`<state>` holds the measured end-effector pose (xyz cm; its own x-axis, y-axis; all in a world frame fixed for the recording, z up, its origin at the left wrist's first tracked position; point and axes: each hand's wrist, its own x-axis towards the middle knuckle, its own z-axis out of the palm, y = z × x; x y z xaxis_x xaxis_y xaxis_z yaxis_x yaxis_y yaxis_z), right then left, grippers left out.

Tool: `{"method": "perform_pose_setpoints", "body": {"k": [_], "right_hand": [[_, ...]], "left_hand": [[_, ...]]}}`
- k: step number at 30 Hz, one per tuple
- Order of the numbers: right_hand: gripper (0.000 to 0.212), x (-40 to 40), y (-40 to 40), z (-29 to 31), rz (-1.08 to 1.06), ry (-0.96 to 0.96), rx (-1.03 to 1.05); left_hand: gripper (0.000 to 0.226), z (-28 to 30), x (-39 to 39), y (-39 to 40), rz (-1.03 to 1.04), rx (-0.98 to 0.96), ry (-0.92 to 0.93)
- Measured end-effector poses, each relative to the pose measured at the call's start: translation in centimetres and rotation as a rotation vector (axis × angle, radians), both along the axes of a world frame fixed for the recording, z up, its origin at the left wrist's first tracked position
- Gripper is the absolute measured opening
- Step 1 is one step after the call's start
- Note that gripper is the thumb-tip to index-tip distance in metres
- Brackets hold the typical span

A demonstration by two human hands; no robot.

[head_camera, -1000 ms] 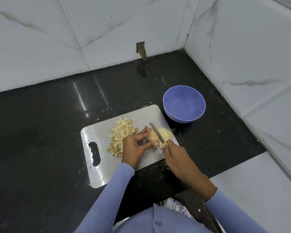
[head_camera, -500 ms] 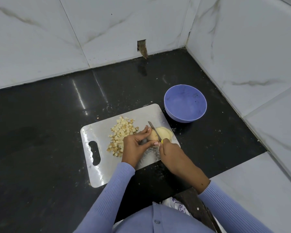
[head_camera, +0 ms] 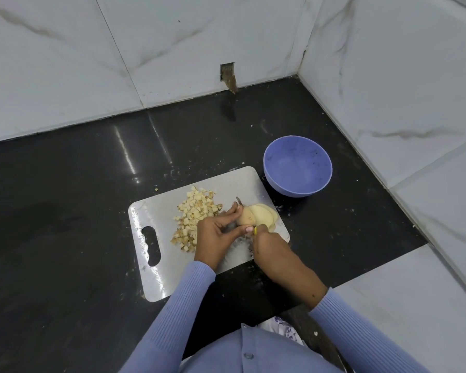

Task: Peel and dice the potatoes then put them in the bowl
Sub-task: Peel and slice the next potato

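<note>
Now left hand (head_camera: 215, 232) pinches pale peeled potato (head_camera: 249, 218) on steel cutting board (head_camera: 156, 211); right hand (head_camera: 269, 246) grips yellow-handled knife (head_camera: 255, 230); blue plastic bowl (head_camera: 297, 166) at two o'clock.

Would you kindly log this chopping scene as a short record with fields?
surface: metal cutting board on black counter
left hand: steadies the potato
right hand: holds the knife, blade down in the potato
slices: fanned on the bowl side of the potato
diced pile: on the board
bowl: purple, no potato inside
</note>
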<state>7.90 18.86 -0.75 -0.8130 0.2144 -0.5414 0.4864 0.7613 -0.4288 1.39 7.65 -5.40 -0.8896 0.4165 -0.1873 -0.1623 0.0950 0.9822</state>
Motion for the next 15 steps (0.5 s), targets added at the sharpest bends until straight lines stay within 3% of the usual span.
{"method": "perform_pose_setpoints", "body": {"k": [11,15], "right_hand": [[0.025,-0.5,-0.3,-0.4,0.014,-0.026,0.057],[0.02,0.0,0.0,-0.6,-0.002,-0.013,0.018]], "left_hand": [[0.057,0.2,-0.2,-0.1,-0.013,0.042,-0.022],[0.054,0.2,-0.1,0.1,0.001,0.026,-0.009]]}}
